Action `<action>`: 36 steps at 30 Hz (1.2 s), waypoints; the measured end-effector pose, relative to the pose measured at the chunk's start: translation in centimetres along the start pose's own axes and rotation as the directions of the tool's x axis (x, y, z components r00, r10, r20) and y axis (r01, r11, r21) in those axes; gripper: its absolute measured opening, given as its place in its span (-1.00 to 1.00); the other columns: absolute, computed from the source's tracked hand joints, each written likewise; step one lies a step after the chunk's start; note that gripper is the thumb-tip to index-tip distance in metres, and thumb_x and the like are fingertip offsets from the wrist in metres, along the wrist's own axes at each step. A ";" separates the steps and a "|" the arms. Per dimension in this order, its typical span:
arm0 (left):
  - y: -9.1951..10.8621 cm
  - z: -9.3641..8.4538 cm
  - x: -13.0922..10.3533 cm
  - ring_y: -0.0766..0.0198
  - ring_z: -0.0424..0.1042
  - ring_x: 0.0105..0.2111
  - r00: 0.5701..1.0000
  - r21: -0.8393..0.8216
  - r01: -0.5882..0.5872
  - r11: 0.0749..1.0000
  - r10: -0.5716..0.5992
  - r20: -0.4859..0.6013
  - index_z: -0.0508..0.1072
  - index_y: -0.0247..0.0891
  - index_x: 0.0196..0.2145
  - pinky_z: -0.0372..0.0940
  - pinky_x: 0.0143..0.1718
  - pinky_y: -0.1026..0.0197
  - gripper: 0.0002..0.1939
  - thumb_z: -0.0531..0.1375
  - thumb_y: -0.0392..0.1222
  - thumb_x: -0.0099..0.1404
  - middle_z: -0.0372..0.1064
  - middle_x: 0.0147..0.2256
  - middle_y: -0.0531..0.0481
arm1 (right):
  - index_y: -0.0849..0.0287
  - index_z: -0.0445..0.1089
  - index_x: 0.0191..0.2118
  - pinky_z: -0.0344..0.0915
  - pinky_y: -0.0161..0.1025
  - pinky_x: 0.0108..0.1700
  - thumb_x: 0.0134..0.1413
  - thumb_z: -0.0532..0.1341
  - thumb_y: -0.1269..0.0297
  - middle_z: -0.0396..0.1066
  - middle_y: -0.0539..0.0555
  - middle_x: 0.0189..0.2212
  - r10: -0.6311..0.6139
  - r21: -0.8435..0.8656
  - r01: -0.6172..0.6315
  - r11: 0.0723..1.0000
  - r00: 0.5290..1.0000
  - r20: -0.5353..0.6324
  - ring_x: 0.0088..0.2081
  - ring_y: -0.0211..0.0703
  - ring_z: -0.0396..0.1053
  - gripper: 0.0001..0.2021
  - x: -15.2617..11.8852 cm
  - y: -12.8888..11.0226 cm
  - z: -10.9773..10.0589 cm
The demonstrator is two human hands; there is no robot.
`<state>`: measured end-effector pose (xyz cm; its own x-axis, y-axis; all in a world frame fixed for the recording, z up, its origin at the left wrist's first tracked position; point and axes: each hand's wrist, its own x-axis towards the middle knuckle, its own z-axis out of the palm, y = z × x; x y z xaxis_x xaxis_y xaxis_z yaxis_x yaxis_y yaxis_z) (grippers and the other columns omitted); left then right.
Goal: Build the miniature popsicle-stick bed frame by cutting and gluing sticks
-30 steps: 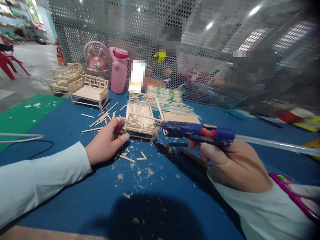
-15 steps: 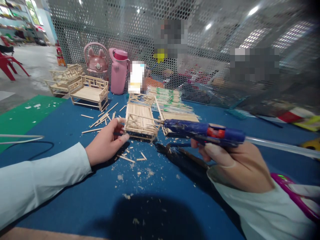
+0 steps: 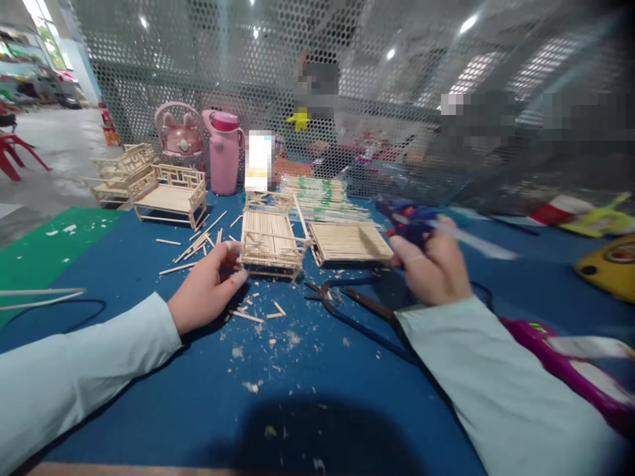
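My left hand (image 3: 206, 291) holds the left front corner of a miniature stick bench (image 3: 270, 235) between thumb and fingers; the bench stands on the blue tabletop. My right hand (image 3: 441, 264) is wrapped round a blue hot glue gun (image 3: 414, 225), blurred by motion, with a clear glue stick (image 3: 476, 241) jutting from its back. The gun is apart from the bench, raised near the right end of a flat panel of sticks (image 3: 350, 242). Below them lie blue-handled pliers (image 3: 325, 294) and a dark-handled tool (image 3: 370, 304), partly covered by my right sleeve.
Finished-looking stick benches (image 3: 171, 195) stand at the back left by a pink bottle (image 3: 224, 152). Loose sticks (image 3: 198, 248) and scraps litter the table. Bundled sticks (image 3: 317, 192) lie before a perforated metal screen (image 3: 248, 66). A purple object (image 3: 550, 350) and a yellow one (image 3: 608, 268) sit at right.
My right hand has carried the glue gun away from the bench, back and to the right, uncovering the pliers and stick panel. My left hand stays at the bench corner. The view has shifted slightly.
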<state>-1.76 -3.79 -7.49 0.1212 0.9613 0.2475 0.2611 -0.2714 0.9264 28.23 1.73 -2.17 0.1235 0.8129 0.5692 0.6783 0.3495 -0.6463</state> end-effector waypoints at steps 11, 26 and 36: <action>-0.3 -0.9 0.8 0.27 0.37 -0.28 0.975 -0.041 0.017 0.999 -0.026 -0.223 0.25 -0.28 -0.13 0.27 -0.14 0.09 -0.65 0.08 -0.39 0.08 0.33 -0.27 -0.04 | 0.21 0.37 -0.08 0.28 -0.02 -0.11 -0.09 0.18 0.20 0.43 0.23 -0.14 -0.214 -0.505 0.244 0.828 0.970 0.118 -0.17 0.07 0.37 -0.60 0.6 1.2 0.5; 0.6 -3.7 1.0 0.42 0.20 -0.56 0.923 -0.099 0.027 0.995 -0.063 -0.381 0.31 -0.29 -0.30 0.16 -0.53 0.37 -0.88 0.07 -0.19 0.23 0.21 -0.53 0.12 | 0.12 0.44 -0.15 0.14 -0.31 -0.40 0.17 0.04 0.31 0.45 0.08 -0.36 -0.401 -0.096 0.699 0.709 0.511 0.760 -0.35 -0.20 0.39 -0.75 -8.0 -9.9 6.7; 0.3 -4.5 1.1 0.40 0.19 -0.55 0.964 0.039 0.025 0.999 -0.014 -0.267 0.31 -0.28 -0.33 0.15 -0.50 0.33 -0.85 0.10 -0.15 0.19 0.21 -0.53 0.11 | 0.16 0.25 -0.47 0.11 -0.35 -0.43 0.03 0.10 0.31 0.30 -0.02 -0.55 -0.409 0.030 0.498 0.866 0.673 0.617 -0.54 -0.31 0.18 -0.89 -7.3 -9.1 5.5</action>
<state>-5.85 -2.60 -5.69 -0.1423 0.9428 0.3016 0.3012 -0.2491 0.9205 17.19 -4.82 -3.20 -0.6410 0.6914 0.3334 0.6272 0.7222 -0.2917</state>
